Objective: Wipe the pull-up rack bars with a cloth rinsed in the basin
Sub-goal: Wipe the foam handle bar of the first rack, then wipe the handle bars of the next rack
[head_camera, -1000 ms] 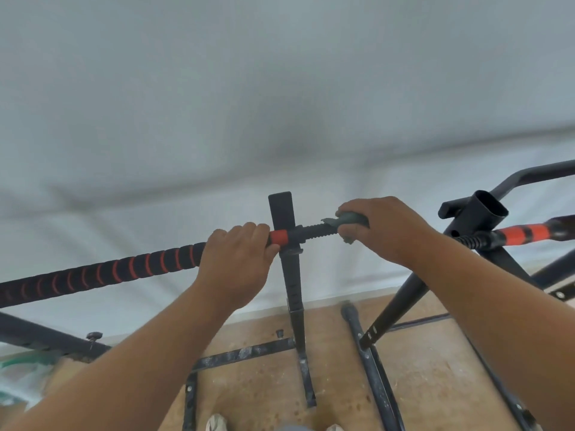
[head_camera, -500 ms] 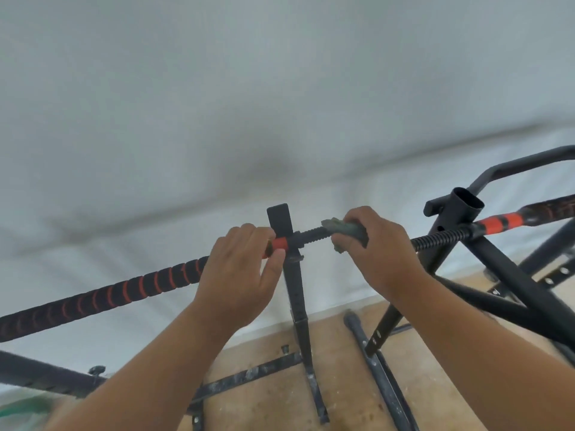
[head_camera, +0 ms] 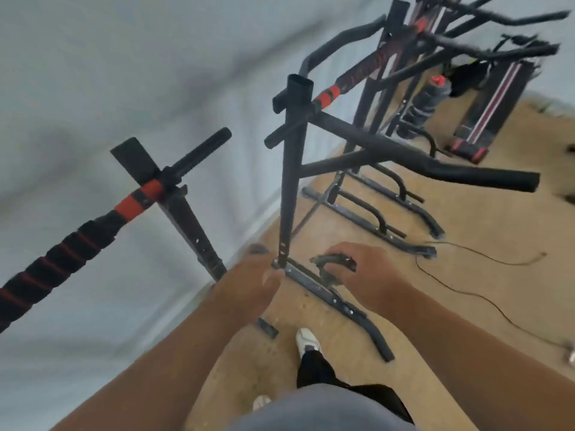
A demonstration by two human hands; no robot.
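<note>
The cloth [head_camera: 331,269] is gripped in the curled right hand [head_camera: 364,275], below the bar [head_camera: 199,154]. The left hand [head_camera: 255,281] hangs relaxed and holds nothing. Rinsing appears due; no basin is visible. The cloth should be wrung before wiping resumes.

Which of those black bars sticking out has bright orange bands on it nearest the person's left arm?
The striped grip bar at lower left, crossing the flat-topped post. The other orange-banded bar sits farther right, by the hollow tube post.
</note>
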